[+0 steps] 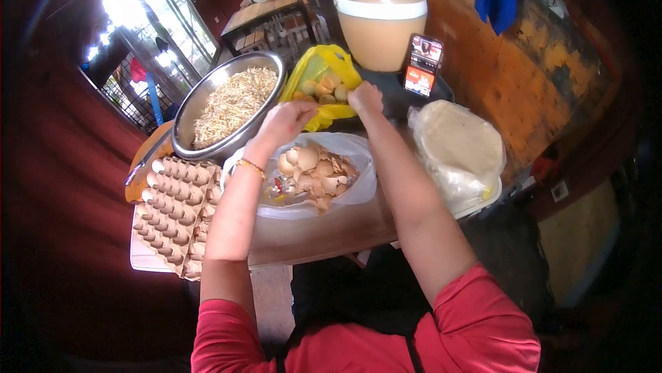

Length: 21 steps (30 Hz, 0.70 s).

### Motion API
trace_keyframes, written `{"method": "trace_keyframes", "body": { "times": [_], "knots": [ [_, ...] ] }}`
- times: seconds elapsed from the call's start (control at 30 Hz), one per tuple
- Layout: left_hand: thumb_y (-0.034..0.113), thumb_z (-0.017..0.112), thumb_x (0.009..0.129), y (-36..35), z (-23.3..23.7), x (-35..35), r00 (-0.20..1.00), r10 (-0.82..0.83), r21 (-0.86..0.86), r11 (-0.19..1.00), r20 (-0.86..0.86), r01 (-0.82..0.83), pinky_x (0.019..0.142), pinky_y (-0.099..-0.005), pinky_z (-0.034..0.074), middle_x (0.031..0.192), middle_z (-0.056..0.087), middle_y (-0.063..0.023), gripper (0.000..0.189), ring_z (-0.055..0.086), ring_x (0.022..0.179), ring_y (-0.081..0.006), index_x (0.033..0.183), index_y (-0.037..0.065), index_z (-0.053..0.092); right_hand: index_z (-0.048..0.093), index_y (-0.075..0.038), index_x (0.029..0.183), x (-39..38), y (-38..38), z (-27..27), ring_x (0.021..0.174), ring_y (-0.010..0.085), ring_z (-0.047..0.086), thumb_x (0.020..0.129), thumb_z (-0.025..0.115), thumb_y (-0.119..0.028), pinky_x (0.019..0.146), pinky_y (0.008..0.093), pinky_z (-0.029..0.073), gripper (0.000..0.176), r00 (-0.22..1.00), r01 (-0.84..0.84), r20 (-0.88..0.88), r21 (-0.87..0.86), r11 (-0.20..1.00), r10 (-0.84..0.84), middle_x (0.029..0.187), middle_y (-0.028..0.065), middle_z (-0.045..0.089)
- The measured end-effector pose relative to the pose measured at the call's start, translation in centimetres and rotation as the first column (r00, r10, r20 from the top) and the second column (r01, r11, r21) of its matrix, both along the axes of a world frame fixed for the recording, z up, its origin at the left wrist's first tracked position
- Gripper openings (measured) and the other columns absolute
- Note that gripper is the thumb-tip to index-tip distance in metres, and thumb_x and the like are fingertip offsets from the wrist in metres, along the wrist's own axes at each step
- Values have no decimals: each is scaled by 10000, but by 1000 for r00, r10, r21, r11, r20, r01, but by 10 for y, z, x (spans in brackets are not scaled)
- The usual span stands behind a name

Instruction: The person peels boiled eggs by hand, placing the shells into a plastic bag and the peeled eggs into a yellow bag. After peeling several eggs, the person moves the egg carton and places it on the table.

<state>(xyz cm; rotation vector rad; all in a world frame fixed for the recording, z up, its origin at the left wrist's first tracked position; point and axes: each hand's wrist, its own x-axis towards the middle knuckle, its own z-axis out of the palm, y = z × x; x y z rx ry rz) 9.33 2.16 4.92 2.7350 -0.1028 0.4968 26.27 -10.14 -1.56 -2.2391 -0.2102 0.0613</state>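
My left hand (293, 116) and right hand (366, 98) are closed, pinching the rim of the yellow bag (336, 61), just beyond the white bag (367, 174) of eggshells. An uneven pull could tear the thin plastic and spill the round pieces (329, 82). My left forearm, near the carton (172, 197), could knock it. I count one yellow bag, one bowl (186, 121), one phone (422, 63), four eggs (158, 165); the overlapping pieces I can't count.

Yellow plastic bag (332, 58), thin, crumpled; mouth opened, rim pulled by both hands. Tan and yellowish rounded pieces (327, 88) are heaped inside. Placed beside metal bowl (191, 112), beyond white bag (293, 212).
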Motion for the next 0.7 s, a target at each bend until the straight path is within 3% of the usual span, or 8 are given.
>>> {"method": "trace_keyframes", "body": {
  "times": [0.13, 0.2, 0.23, 0.33, 0.4, 0.6, 0.67, 0.7],
  "knots": [
    [238, 577, 894, 4, -14, 0, 995, -31, -42, 998, 94, 35, 777, -400, 501, 955, 671, -172, 237, 637, 875, -344, 1019, 76, 697, 514, -27, 1217, 16, 9, -4, 1210, 368, 467, 818, 609, -313, 1008, 450, 397, 500, 999, -34, -6, 74, 997, 35, 1297, 190, 487],
    [232, 581, 891, 1, -15, 1, 991, -53, -94, 993, 124, 65, 779, -399, 499, 955, 673, -169, 231, 637, 878, -343, 1016, 78, 699, 477, -8, 1251, 29, 9, -7, 1201, 350, 498, 742, 677, -344, 1011, 407, 407, 642, 997, -57, -46, 77, 995, 61, 1280, 188, 516],
    [229, 583, 890, -3, -11, 0, 990, -54, -84, 994, 128, 65, 778, -398, 498, 956, 672, -170, 230, 637, 875, -343, 1020, 77, 698, 563, 45, 1163, 34, 10, -9, 1081, 311, 605, 658, 740, -346, 921, 359, 475, 663, 994, -11, -104, 142, 990, 26, 1163, 197, 614],
    [221, 587, 888, -10, -3, -5, 989, -59, -105, 992, 139, 74, 777, -396, 498, 960, 671, -173, 229, 637, 873, -343, 1030, 76, 694, 662, 66, 1000, 68, 13, -27, 932, 289, 674, 621, 776, -336, 803, 354, 521, 565, 966, -152, -159, 291, 945, 204, 1021, 206, 677],
    [215, 589, 886, -10, -3, -5, 989, -58, -131, 988, 139, 77, 775, -395, 498, 962, 670, -174, 229, 637, 873, -343, 1035, 76, 692, 702, 62, 882, 81, 18, -29, 856, 280, 691, 612, 780, -321, 738, 350, 530, 475, 966, -163, -134, 342, 926, 219, 942, 210, 691],
    [211, 584, 892, -1, -7, -9, 984, -63, -141, 986, 169, 87, 773, -394, 493, 965, 668, -173, 230, 632, 882, -345, 1043, 72, 688, 678, 27, 1014, 72, 24, 3, 1036, 307, 641, 793, 591, -216, 871, 382, 500, 340, 987, -80, -121, 196, 977, 105, 1092, 236, 648],
    [218, 582, 894, 3, -13, -8, 982, -68, -211, 972, 174, 105, 769, -398, 490, 958, 667, -167, 231, 627, 887, -347, 1033, 66, 686, 645, 10, 1099, 46, 8, 33, 1127, 334, 583, 860, 486, -159, 938, 400, 465, 334, 997, -78, -15, -145, 986, 77, 1188, 234, 601],
    [218, 582, 894, 3, -12, -9, 983, -66, -210, 972, 174, 102, 769, -398, 490, 958, 667, -167, 231, 627, 887, -347, 1033, 66, 686, 645, 10, 1099, 51, 7, 34, 1127, 334, 583, 860, 486, -159, 938, 400, 465, 334, 997, -81, -15, -144, 986, 80, 1188, 234, 601]
  ]
}}
